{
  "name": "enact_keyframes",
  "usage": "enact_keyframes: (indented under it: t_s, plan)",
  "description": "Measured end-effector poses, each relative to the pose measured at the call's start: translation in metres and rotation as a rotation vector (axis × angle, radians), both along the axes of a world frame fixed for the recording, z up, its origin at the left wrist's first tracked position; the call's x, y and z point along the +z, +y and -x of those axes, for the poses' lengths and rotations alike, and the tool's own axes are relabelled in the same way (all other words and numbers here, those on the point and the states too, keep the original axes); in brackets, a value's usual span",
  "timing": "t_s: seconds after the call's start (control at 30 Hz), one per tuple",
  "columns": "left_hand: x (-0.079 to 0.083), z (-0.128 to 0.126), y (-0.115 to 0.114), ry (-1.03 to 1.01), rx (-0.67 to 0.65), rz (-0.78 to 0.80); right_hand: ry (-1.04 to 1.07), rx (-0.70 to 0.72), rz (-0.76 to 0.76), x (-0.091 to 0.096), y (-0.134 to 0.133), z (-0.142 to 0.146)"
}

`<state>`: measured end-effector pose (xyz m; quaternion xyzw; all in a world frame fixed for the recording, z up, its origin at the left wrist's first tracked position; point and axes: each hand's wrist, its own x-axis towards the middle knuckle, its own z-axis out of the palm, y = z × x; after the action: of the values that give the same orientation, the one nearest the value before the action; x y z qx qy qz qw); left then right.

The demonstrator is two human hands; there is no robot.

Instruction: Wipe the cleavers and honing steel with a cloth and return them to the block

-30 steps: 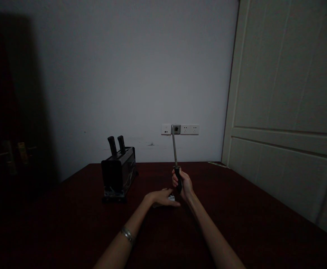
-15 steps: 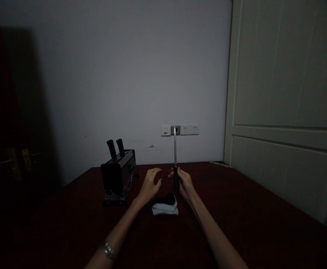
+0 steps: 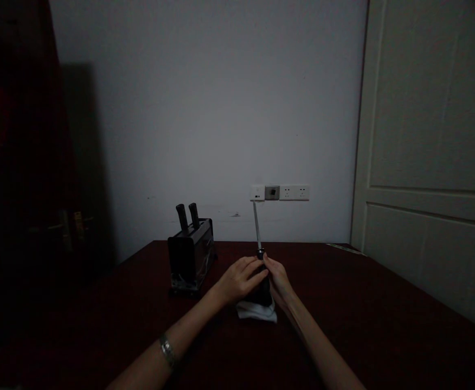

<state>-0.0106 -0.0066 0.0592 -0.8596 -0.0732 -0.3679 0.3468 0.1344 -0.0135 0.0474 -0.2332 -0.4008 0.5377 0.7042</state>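
Observation:
A honing steel [image 3: 257, 230] with a black handle stands upright above the dark red table [image 3: 363, 314], its rod pointing up toward the wall sockets. My right hand [image 3: 277, 277] is wrapped round its handle. My left hand [image 3: 239, 278] has closed on the same handle from the left, so both hands touch. Just below them a folded white cloth [image 3: 257, 312] lies on the table, with something dark on top of it that I cannot make out. A bracelet sits on my left wrist.
A black knife block [image 3: 191, 254] with two dark handles sticking out stands left of my hands, near the table's far edge. A socket strip [image 3: 280, 192] is on the wall behind. A pale door [image 3: 432, 162] closes the right side.
My left hand lifted off the white cloth, rose and moved right onto the steel's handle. The steel sank a little toward the cloth. The view shifted slightly.

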Motion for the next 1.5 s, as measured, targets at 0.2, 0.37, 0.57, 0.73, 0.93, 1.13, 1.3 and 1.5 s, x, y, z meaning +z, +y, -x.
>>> enact_keyframes:
  t_s: [0.2, 0.37, 0.57, 0.73, 0.93, 1.13, 1.3, 1.5]
  plan:
    - [0.018, 0.010, -0.001, 0.084, -0.095, -0.016, 0.063, 0.014, 0.026, 0.009, -0.003, 0.008]
    - [0.051, 0.011, -0.005, 0.026, -0.308, -0.001, 0.118, 0.052, -0.028, 0.033, -0.017, 0.012]
    - [0.102, 0.001, -0.017, -0.138, -0.411, 0.162, 0.026, 0.064, -0.043, 0.092, -0.041, 0.009]
    - [0.156, -0.005, -0.023, -0.466, -0.346, 0.313, -0.355, 0.136, 0.054, 0.149, -0.062, 0.004]
    - [0.200, -0.004, -0.013, -0.585, -0.466, 0.594, -0.692, -0.135, -0.101, 0.211, -0.086, -0.012]
    - [0.211, 0.007, -0.014, -0.513, -0.511, 0.747, -0.928, -0.458, -0.442, 0.261, -0.088, -0.012]
    - [0.214, 0.017, -0.017, -0.468, -0.483, 0.793, -1.142, -0.473, -0.545, 0.278, -0.069, 0.006]
    - [0.223, 0.036, -0.012, -0.488, -0.431, 0.831, -1.267, -0.463, -0.605, 0.287, -0.054, 0.025]
